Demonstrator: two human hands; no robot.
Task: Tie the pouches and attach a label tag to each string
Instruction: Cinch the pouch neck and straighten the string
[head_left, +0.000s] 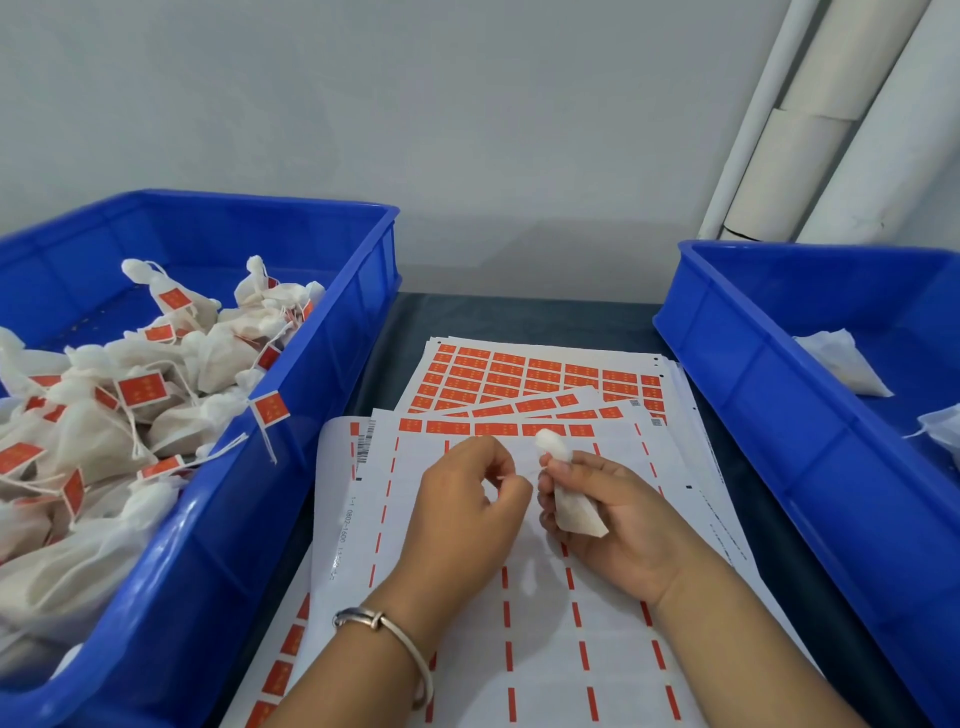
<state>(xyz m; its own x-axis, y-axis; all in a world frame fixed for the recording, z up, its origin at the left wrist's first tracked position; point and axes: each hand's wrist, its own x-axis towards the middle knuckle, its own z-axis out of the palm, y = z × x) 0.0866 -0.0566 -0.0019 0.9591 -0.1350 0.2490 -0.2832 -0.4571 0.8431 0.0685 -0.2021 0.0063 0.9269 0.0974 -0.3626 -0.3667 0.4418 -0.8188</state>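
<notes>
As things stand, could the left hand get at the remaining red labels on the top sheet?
Probably yes. The left hand hovers right over the label sheets, and the row of red labels lies uncovered beyond its fingertips. But its fingers are pinching the string of the pouch.

Dark table (524, 317): contents.
Label sheets (545, 379) at centre; blue bins at left edge (291, 467) and right edge (779, 415).

Colours: blue, white, orange-red, dark grey.
Both bins, left (311, 364) and right (779, 395), are solid blue. Pouches (93, 441) are off-white with pale strings; their tags (140, 389) are orange-red. Label sheets (545, 597) are white with orange-red labels in rows and dashed orange-red lines. The worktop (519, 317) is dark grey; the bracelet (395, 634) is silver.
</notes>
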